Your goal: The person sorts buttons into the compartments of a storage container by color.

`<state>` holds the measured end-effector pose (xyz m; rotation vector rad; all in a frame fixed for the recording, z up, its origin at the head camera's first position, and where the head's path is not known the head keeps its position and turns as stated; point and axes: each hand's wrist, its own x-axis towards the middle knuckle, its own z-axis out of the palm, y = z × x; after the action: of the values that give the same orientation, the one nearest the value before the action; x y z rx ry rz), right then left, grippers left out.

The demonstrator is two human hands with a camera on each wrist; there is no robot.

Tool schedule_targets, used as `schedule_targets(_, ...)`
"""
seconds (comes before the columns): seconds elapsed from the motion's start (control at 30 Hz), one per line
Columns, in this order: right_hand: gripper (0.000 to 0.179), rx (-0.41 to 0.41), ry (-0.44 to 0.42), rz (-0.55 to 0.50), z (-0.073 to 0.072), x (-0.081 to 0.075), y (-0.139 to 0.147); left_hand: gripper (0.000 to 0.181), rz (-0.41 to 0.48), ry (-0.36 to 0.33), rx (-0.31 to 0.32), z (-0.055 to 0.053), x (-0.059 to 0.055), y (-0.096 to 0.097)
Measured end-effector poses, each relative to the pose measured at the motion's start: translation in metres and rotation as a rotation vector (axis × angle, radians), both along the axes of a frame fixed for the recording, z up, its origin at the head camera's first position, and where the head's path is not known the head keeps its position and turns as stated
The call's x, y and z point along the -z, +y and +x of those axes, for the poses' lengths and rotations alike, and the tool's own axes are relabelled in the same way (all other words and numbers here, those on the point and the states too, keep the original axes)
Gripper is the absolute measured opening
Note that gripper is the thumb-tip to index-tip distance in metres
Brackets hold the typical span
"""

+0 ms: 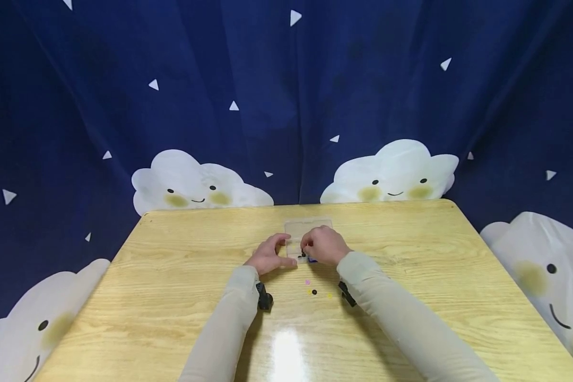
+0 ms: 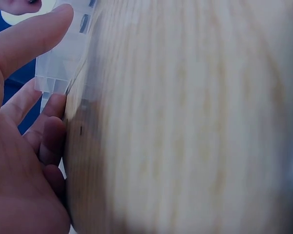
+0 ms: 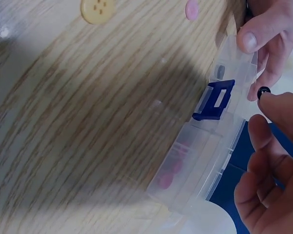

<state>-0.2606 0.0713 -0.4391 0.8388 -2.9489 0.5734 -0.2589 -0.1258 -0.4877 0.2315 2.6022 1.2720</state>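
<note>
A clear plastic compartment box (image 3: 205, 141) with a blue latch (image 3: 215, 100) lies on the table, its lid (image 1: 310, 222) raised toward the back. My left hand (image 1: 267, 256) holds the box's left end, thumb along the front and fingers at the far side. Over the box, my right hand (image 1: 326, 245) pinches a small black button (image 3: 263, 91) between thumb and index finger. Inside one compartment, several pink buttons (image 3: 166, 180) show through the wall. A dark button (image 3: 220, 72) sits in another compartment, near my left thumb.
In front of the box lie a pink button (image 1: 307, 282), a black button (image 1: 314, 292) and two yellow ones, one of them (image 1: 330, 295) farther right. The wooden table (image 1: 172, 276) ends at a dark blue curtain (image 1: 267, 132) with cloud shapes.
</note>
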Motion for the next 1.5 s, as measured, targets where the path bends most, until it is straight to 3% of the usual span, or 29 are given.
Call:
schedule_targets(0.5,0.014,-0.005,-0.005,0.015,0.003,0.008,-0.004,0.076,-0.007,-0.011,0.006,0.001,0.007,0.000)
schedule_targets(1.27,0.014,-0.037,0.003,0.024,-0.002,0.008,-0.006,0.077,-0.010,0.009,0.003,-0.001,0.001,-0.001)
schedule_targets(1.5,0.016,-0.073,0.037,0.015,0.002,0.002,0.004,0.076,-0.002,0.004,0.006,0.000,0.001,-0.001)
